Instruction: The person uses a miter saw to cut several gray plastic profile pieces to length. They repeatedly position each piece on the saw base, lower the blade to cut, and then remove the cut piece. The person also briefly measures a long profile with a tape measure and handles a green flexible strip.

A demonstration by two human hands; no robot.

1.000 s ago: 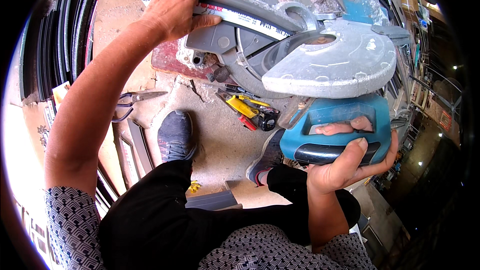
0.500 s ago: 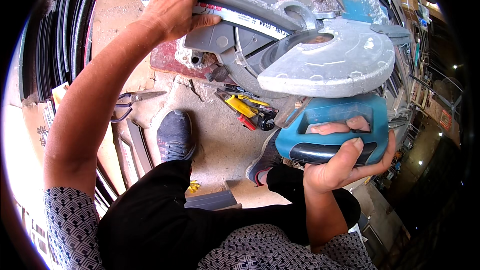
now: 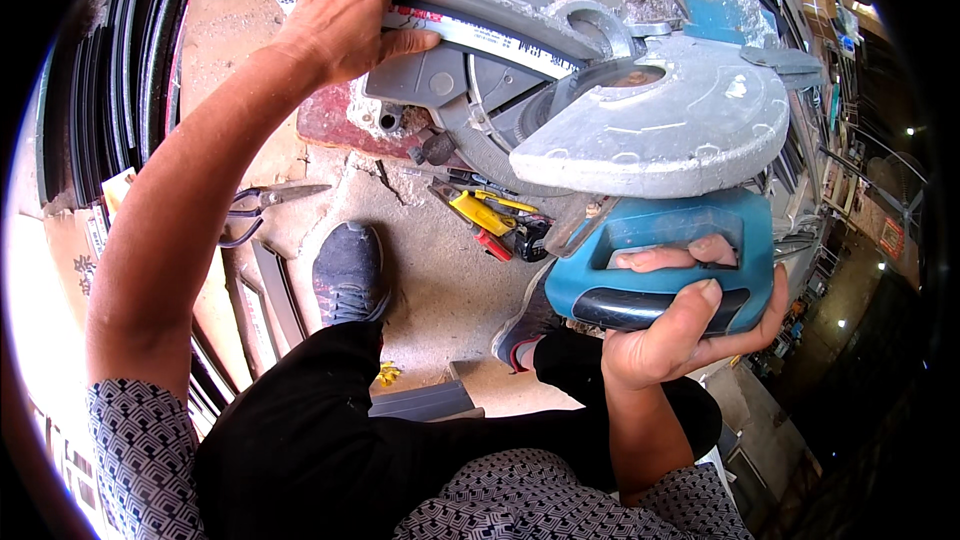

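My left hand (image 3: 345,28) is closed over a long profile strip (image 3: 500,47) with printed white film. It presses the strip against the grey fence (image 3: 470,2) of a miter saw, the thumb lying along the near side. The strip's inner end reaches toward the blade area, where the dusty grey blade guard (image 3: 655,135) hides the cut point. My right hand (image 3: 665,340) wraps round the saw's teal and black handle (image 3: 610,305). Its fingertips show through the handle's opening; whether a trigger is pressed cannot be seen.
On the floor below the saw lie a yellow utility knife (image 3: 475,208), a tape measure (image 3: 532,238) and scissors (image 3: 262,205). Dark profile bars (image 3: 110,90) stand at the left. My shoe (image 3: 350,272) is near the tools. Sawdust covers the red board (image 3: 335,115) under the saw.
The saw handle and guard sit very slightly further left, with my right hand still round the handle. My left hand and the strip look nearly unmoved.
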